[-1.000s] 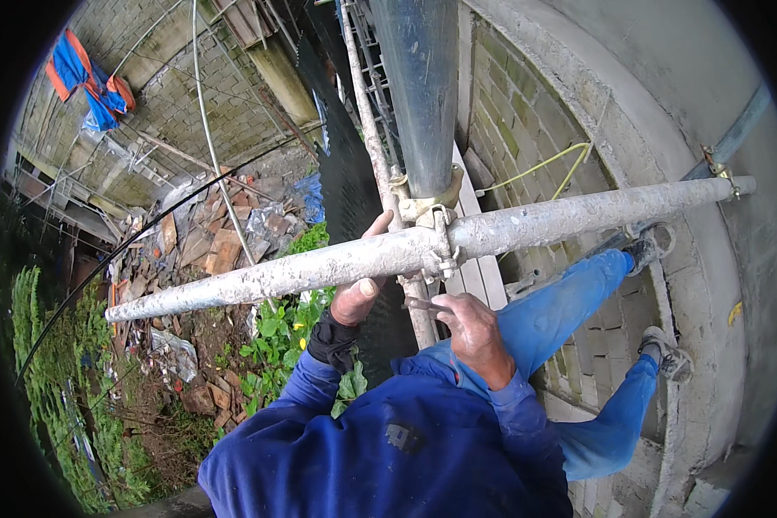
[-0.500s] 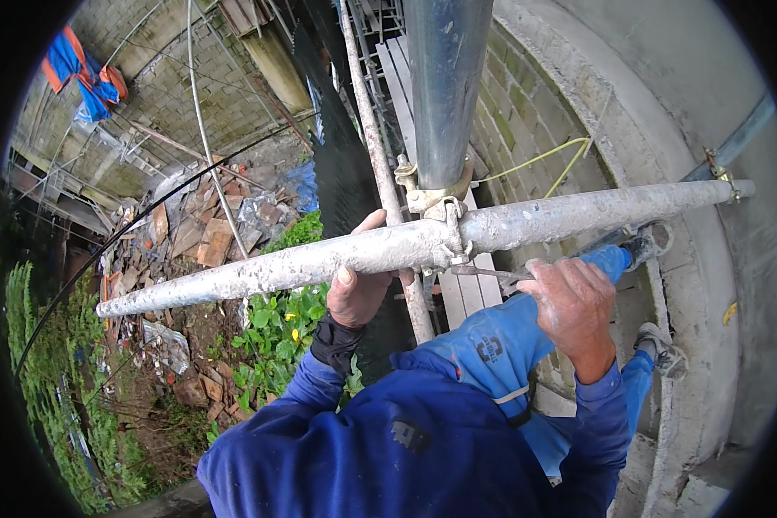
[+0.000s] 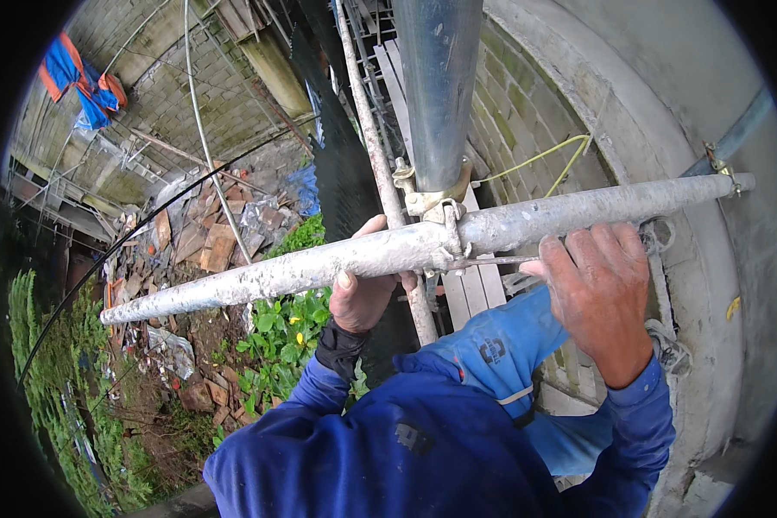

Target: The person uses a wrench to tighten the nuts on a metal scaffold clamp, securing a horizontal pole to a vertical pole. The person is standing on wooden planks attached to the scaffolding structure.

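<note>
A whitish, cement-crusted scaffold tube runs crosswise in front of me, slightly higher at its right end. My left hand is closed round it from below, left of the metal coupler. This coupler joins the tube to a thick grey upright pole. A thin metal spanner reaches from the coupler's lower side to my right hand. My right fingers are closed on its handle end, just under the tube. The grip itself is partly hidden by the back of the hand.
Another coupler sits at the tube's right end. A curved concrete ledge and a block wall lie to the right. Narrow planks show below. Far down left are rubble and plants.
My right hand has moved right and slightly up, close to the tube. The spanner now lies nearly level, with more of its shaft showing. My left hand keeps its hold.
</note>
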Motion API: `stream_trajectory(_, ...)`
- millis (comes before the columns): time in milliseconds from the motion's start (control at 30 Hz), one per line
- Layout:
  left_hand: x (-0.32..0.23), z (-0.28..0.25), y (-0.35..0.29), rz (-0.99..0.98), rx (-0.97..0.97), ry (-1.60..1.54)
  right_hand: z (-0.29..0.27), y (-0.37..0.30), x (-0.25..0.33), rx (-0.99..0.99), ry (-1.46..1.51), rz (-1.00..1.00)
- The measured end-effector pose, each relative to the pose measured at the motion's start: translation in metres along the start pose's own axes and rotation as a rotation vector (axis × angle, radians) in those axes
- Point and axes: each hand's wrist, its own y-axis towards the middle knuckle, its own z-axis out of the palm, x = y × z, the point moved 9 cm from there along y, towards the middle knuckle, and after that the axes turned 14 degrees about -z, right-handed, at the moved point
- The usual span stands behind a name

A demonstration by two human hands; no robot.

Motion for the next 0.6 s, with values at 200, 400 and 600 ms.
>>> stream_trajectory(200,0.001,-0.019,-0.001,0.023,-0.069,0.115,0.061,-0.042,-0.002,-0.136,0.218,0.205)
stream_trajectory(400,-0.005,-0.023,0.000,0.015,-0.152,0.280,0.132,-0.069,0.032,-0.399,0.573,0.510)
stream_trajectory(600,-0.002,-0.019,0.001,-0.006,-0.155,0.303,0.218,-0.024,0.160,-0.778,1.880,0.698)
